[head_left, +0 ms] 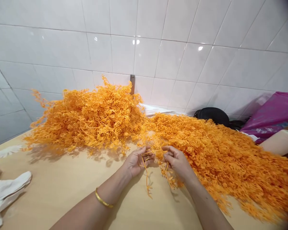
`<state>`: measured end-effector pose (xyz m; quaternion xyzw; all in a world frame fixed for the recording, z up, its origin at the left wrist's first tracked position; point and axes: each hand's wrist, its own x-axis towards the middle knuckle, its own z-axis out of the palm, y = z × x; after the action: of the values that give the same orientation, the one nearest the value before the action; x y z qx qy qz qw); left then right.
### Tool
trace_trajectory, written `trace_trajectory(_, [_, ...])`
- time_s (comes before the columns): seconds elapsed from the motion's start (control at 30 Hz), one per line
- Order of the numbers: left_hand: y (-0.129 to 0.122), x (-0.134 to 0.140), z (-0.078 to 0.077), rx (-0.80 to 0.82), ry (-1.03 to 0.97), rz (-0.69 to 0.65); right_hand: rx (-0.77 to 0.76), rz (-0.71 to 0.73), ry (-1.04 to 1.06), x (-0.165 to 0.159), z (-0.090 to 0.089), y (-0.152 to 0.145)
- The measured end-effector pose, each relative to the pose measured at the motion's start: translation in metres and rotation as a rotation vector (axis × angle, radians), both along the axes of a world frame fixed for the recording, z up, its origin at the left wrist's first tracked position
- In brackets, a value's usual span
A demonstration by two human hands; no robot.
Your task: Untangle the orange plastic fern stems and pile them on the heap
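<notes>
My left hand (138, 161), palm turned up, is closed on a thin orange plastic sprig (147, 179) whose end hangs down over the table. Opposite it, my right hand (177, 161) pinches an orange branch (166, 172) between thumb and fingers, its frilly tips drooping below. Between the hands the strands overlap, and I cannot tell whether the two pieces are joined. A tall heap of orange artificial foliage (93, 118) rises behind my left hand. Another broad heap of the same foliage (220, 153) spreads behind and to the right of my right hand.
White cloth gloves (9, 191) lie at the left on the pale wooden table (86, 179), near a flat white leaf-like piece (8, 151). At the back right are a black case (212, 115), a purple bag (271, 111) and a cream-coloured roll (282, 142). A tiled wall (172, 60) closes off the back.
</notes>
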<state>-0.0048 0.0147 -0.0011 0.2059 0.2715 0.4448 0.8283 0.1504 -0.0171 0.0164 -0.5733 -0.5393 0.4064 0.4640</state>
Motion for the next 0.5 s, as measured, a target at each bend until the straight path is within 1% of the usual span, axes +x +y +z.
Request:
trace_trajectory(0.13, [-0.0023, 0.0029, -0.0001, 0.164, 0.132, 0.161, 0.020, 0.073, -0.298, -0.0009, -0.0052, 0.0003])
trace_trajectory(0.2, [-0.0036, 0.0059, -0.0015, 0.257, 0.194, 0.210, 0.059, 0.077, -0.416, -0.0011, -0.0068, -0.0001])
trace_trajectory(0.27, [-0.0042, 0.0081, -0.0034, 0.310, 0.236, 0.212, 0.100, 0.056, -0.515, -0.0008, -0.0073, -0.0008])
trace_trajectory(0.33, [-0.0047, 0.0089, -0.0048, 0.328, 0.266, 0.190, 0.124, 0.034, -0.594, -0.0004, -0.0072, -0.0015])
trace_trajectory(0.43, [-0.0057, 0.0078, -0.0051, 0.327, 0.291, 0.176, 0.160, -0.011, -0.647, -0.0008, -0.0059, -0.0021])
trace_trajectory(0.5, [-0.0068, 0.0074, -0.0045, 0.327, 0.315, 0.170, 0.233, -0.062, -0.653, -0.0016, -0.0041, -0.0023])
